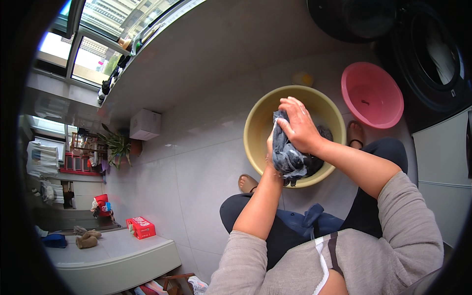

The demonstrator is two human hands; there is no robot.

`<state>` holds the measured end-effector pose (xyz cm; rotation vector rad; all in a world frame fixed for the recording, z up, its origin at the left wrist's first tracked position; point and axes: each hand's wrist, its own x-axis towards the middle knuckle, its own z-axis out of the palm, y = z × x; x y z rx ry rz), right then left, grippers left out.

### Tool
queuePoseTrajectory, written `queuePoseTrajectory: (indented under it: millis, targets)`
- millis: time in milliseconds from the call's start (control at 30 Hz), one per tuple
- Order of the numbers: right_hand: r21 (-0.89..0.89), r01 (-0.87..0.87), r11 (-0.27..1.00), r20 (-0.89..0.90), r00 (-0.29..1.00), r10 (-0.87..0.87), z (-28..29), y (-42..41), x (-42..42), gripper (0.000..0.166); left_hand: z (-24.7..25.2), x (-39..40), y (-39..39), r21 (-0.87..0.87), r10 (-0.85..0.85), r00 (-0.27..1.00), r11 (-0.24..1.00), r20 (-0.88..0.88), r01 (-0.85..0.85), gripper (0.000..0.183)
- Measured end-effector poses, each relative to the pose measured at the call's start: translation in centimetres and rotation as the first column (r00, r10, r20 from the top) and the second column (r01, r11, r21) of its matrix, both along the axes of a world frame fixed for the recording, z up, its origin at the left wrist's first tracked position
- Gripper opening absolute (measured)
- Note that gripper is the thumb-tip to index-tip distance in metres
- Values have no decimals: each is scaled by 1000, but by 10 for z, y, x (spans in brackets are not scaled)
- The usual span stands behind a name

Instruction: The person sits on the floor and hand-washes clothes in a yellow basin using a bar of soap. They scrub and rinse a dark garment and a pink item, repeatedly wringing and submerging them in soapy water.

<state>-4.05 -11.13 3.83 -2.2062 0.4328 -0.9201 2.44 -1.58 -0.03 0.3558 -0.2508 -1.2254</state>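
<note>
A wet, dark grey cloth (285, 151) with whitish suds on it is pressed between my two hands over a yellow plastic basin (254, 136). My right hand (300, 127) lies against the cloth's right side, its fingers pointing towards the far rim. On the other side, my left hand (271, 149) supports the cloth and is mostly hidden behind it. The cloth's lower end hangs by the basin's near rim. More dark fabric (324, 133) lies inside the basin, partly covered by my right hand and forearm.
A pink plastic basin (372, 96) with a small dark item inside stands right of the yellow one, near a front-loading washing machine (435, 55) with its door open. Behind the yellow basin is a small yellowish object (303, 78). My sandalled feet flank the basin. A white box (145, 124) stands farther left.
</note>
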Motion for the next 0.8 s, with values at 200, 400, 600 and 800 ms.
queuePoseTrajectory:
  millis: [200, 400, 600, 800]
  targets:
    - [-187, -498, 847, -33, 865, 501, 11, 44, -16, 35, 4, 2, -7, 49, 62, 995, 997, 76, -66, 48]
    - [-138, -412, 901, 45, 906, 421, 9, 36, -13, 29, 24, -3, -12, -14, 17, 1000, 1000, 16, -16, 46]
    - [-338, 62, 939, -103, 989, -102, 15, -6, -1, 41, 39, -9, -10, 75, 45, 998, 996, -49, -41, 45]
    - [-9, -248, 969, -10, 969, 248, -6, 27, -5, 45, 9, -11, 0, -80, 177, 984, 981, -6, -177, 47]
